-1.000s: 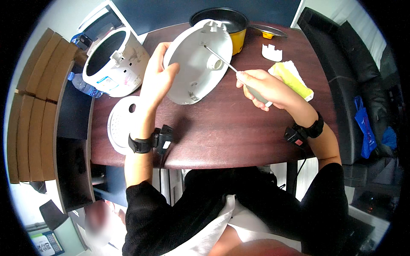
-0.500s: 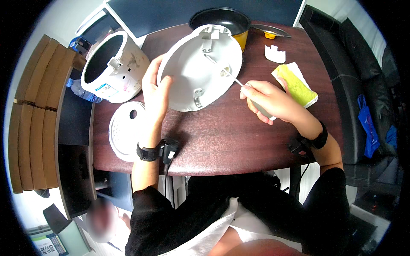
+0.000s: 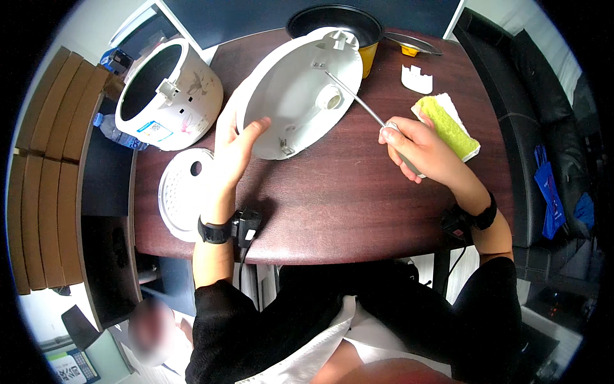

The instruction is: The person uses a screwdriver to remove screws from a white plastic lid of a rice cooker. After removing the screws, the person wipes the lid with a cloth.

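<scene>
My left hand point(image 3: 236, 144) grips the left rim of a white oval rice cooker lid point(image 3: 272, 89), thumb on its inner side. The lid is tilted up above the table, with its hollow inside in view. In my right hand point(image 3: 419, 150) is a screwdriver point(image 3: 364, 107), fingers wrapped round its handle. Its long metal shaft points up and left into the lid, the tip close to a small fitting near the upper edge. Whether the tip touches the fitting I cannot tell. A round raised socket shows inside the lid beside the shaft.
On the brown table point(image 3: 332, 205) stand a white rice cooker body point(image 3: 198, 96) and a white perforated disc point(image 3: 176, 208) at left. A black-yellow pot point(image 3: 368, 57), a glass lid point(image 3: 416, 43), a white plastic piece point(image 3: 417, 80) and a green-white sponge point(image 3: 451, 128) lie far and right.
My left hand has tilted the rice cooker lid further onto its edge. My right hand has drawn slightly right with the screwdriver, and its tip has shifted up and right.
</scene>
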A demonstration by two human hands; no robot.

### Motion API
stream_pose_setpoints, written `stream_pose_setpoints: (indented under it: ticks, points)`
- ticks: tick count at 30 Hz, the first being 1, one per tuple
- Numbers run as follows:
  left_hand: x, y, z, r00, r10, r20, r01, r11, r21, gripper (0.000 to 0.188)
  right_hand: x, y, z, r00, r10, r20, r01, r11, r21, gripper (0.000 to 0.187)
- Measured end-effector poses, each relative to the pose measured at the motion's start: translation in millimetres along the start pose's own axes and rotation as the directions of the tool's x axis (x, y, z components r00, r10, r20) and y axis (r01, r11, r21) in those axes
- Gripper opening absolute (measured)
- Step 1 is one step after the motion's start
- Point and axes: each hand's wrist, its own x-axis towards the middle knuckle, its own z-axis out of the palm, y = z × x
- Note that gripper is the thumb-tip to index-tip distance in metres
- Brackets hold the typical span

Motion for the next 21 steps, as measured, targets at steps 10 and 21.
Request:
stream_pose_setpoints:
  ticks: [10,21]
  points:
    - [-2,-15,4,0.983,0.136,-0.121,-0.131,0.990,0.047,0.057,11,0,9,0.999,-0.007,0.040,0.000,0.984,0.177,0.033]
    - [-1,-18,5,0.973,0.155,-0.171,-0.145,0.987,0.065,0.056,14,-1,20,0.998,-0.022,0.052,0.009,0.973,0.233,0.031]
